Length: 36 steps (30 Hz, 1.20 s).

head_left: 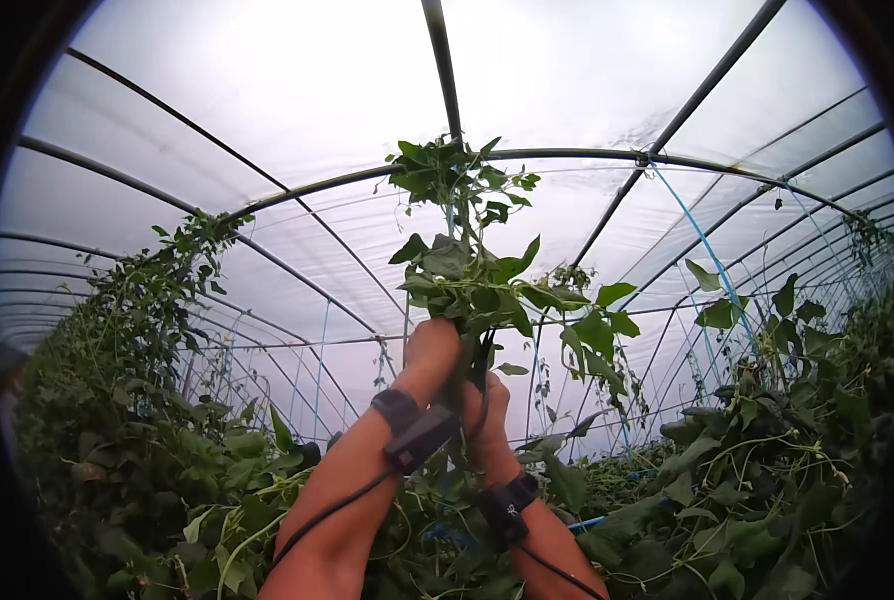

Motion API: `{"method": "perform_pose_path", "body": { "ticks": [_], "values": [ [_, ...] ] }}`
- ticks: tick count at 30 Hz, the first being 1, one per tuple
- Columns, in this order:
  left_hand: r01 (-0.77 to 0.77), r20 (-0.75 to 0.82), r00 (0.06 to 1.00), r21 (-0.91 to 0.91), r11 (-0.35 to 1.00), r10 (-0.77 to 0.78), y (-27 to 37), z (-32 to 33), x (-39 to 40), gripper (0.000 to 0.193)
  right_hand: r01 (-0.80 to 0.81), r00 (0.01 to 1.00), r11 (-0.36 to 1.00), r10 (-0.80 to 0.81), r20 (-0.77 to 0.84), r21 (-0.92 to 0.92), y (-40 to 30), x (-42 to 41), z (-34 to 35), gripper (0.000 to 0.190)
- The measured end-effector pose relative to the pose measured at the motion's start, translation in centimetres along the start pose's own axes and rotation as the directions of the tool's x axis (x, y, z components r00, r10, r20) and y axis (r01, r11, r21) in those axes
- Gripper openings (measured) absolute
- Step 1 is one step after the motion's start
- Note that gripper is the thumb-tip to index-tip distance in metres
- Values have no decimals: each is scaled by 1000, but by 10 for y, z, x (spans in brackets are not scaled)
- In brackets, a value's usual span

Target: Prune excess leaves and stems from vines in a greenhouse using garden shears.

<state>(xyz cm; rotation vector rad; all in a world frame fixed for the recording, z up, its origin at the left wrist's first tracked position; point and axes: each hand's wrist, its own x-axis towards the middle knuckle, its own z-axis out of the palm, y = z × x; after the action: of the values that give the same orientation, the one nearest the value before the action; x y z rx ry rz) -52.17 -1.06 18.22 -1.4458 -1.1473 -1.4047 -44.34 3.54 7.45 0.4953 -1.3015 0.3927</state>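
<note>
Both arms reach up in front of me to a hanging bunch of leafy climbing vines [484, 289]. My left hand [433, 349] is at the lower left of the bunch, its fingers curled among the leaves; what it grips is hidden. Lower and to the right, my right hand [488, 409] is raised beside the stems, near dark slender handles or a cord [483, 375] that I cannot make out. Its fingers are mostly hidden. Each wrist bears a dark strapped device [422, 439] with a cable.
Curved metal pipes [567, 154] carry the plastic greenhouse film overhead. Blue strings [694, 217] hang from them. Dense vines [139, 390] rise at left and more foliage [754, 480] at right. A loose stem crosses low at left. Foliage also lies below my arms.
</note>
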Motion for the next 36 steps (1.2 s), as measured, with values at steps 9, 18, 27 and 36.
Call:
{"method": "perform_pose_path", "body": {
  "ticks": [9,18,27,36],
  "values": [
    [40,-3,999,221,975,-40,-4,-4,-7,22,-38,996,999,40,76,-33,-10,-32,-11,20],
    [31,53,996,-959,281,73,-72,15,0,14,-104,994,994,105,28,-41,-6,-63,-21,19],
    [-441,-348,886,-429,788,306,-79,55,18,25,-215,975,976,214,64,18,-12,-79,-36,17],
    [-74,47,997,271,960,63,-11,-32,-31,31,-347,936,938,347,-58,10,-19,-86,-57,16]
  ]
}}
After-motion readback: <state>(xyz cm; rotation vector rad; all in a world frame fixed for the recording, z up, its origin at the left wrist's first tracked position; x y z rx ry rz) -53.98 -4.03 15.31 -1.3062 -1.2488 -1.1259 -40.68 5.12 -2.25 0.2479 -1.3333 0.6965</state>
